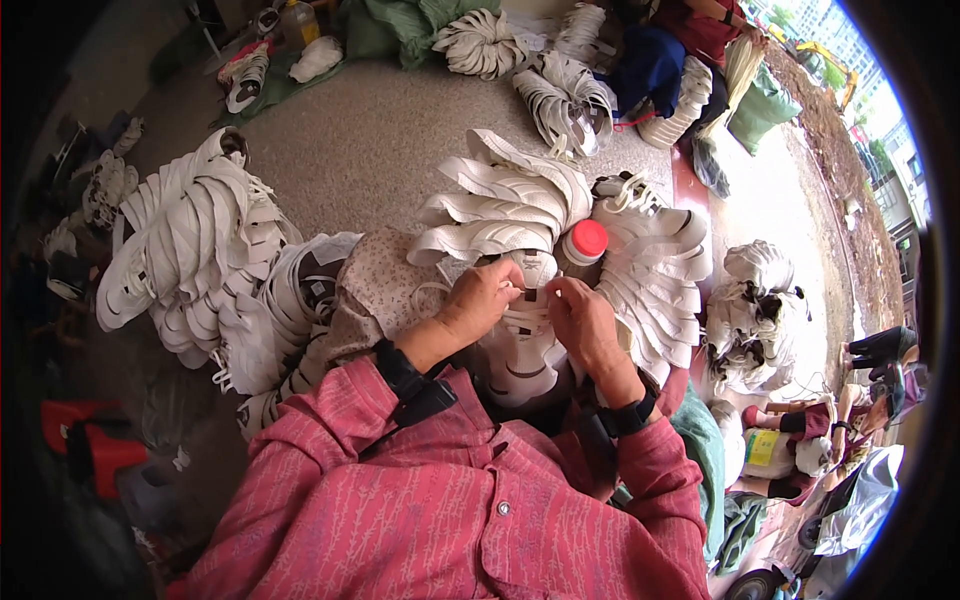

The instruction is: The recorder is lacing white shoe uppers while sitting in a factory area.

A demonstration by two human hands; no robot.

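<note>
A white shoe upper (pixel 522 368) with grey patches lies in my lap, its tongue (pixel 537 268) pointing away from me. Over its lacing area my left hand (pixel 482 297) comes from the left, thumb and forefinger pinched together. Facing it, my right hand (pixel 588 322) is closed in a pinch too. Short white bits of shoelace show at the fingertips of both hands; most of the lace is hidden. Just beyond my right hand stands a jar with a red lid (pixel 590 238). Nested white shoe uppers (pixel 505 205) fan out past the hands, with another fan (pixel 655 265) to the right.
Large stacks of shoe uppers (pixel 200 240) rise at the left, and further bundles (pixel 565 100) sit on the floor ahead. A red stool (pixel 100 450) is at the lower left. Another person (pixel 665 60) sits at the far right; more people (pixel 840 430) are along the right.
</note>
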